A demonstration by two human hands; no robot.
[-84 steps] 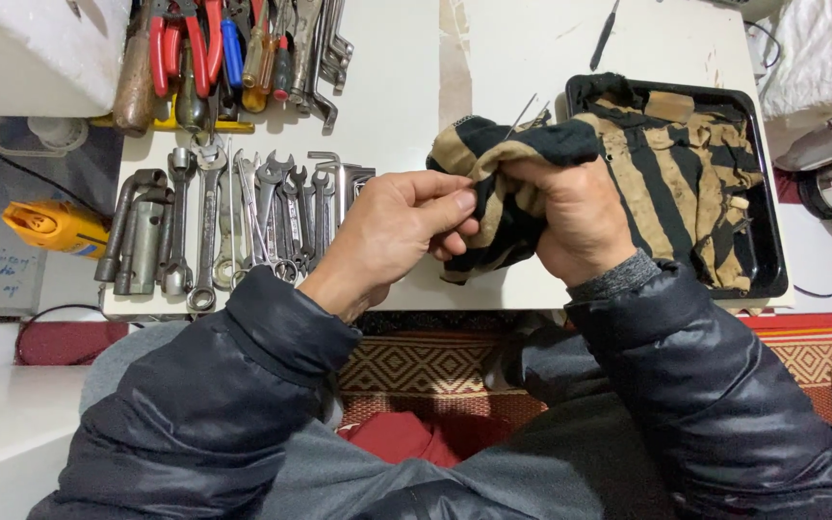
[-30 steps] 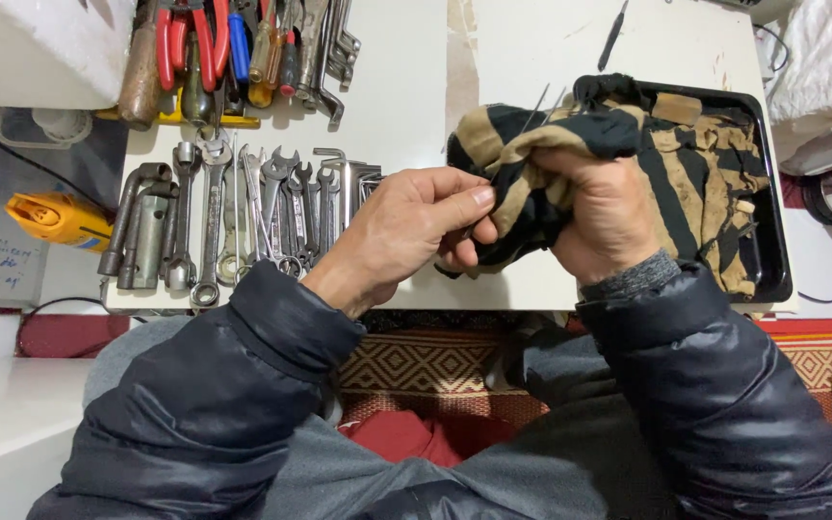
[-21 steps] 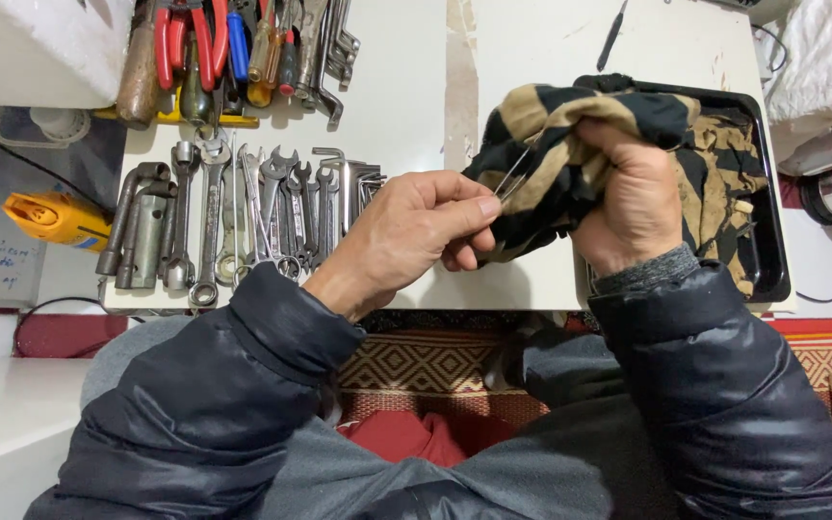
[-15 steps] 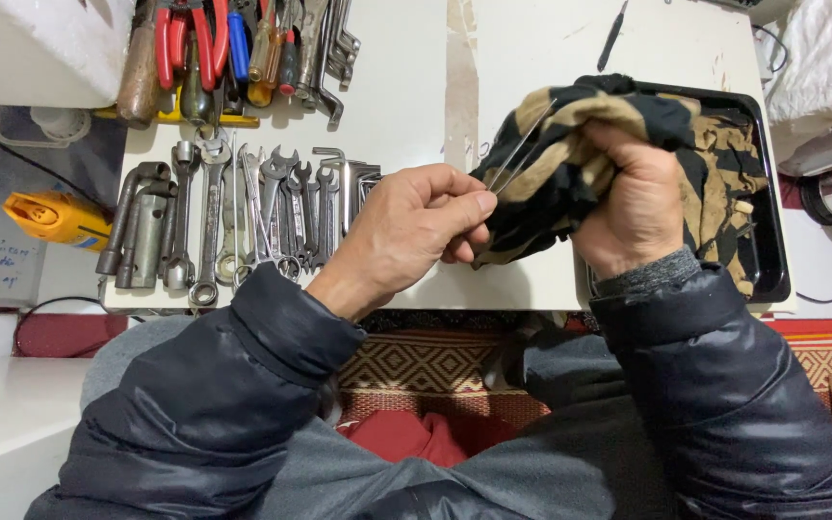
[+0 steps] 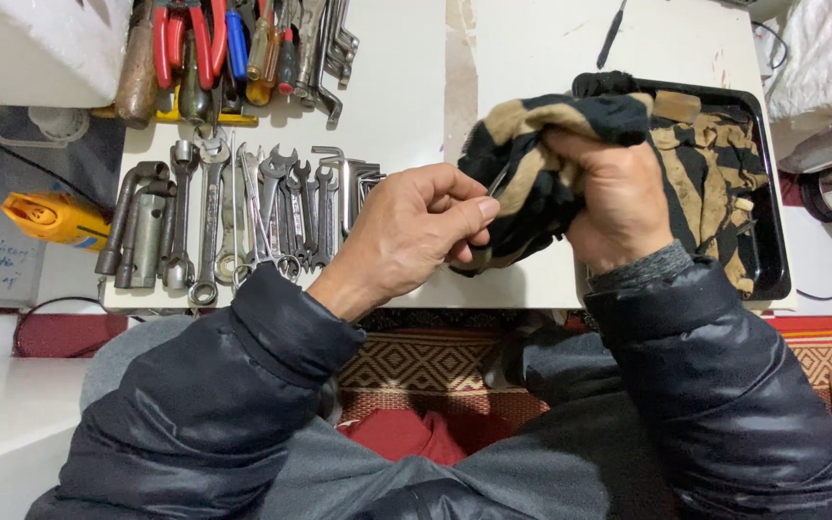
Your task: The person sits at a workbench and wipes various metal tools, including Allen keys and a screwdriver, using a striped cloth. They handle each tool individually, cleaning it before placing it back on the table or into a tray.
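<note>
Head view shows the left hand [image 5: 414,234] pinching thin, stiff metal tweezers [image 5: 497,181] by their rear end, tips buried in the soft black-and-tan striped rag [image 5: 532,144] bunched in the closed right hand [image 5: 613,197] above the white bench [image 5: 406,87].

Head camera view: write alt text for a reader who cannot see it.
A person's left hand pinches thin metal tweezers whose tips go into a tan-and-black striped rag gripped by the right hand. Rows of wrenches lie on the white table at left; a black tray sits at right.
</note>
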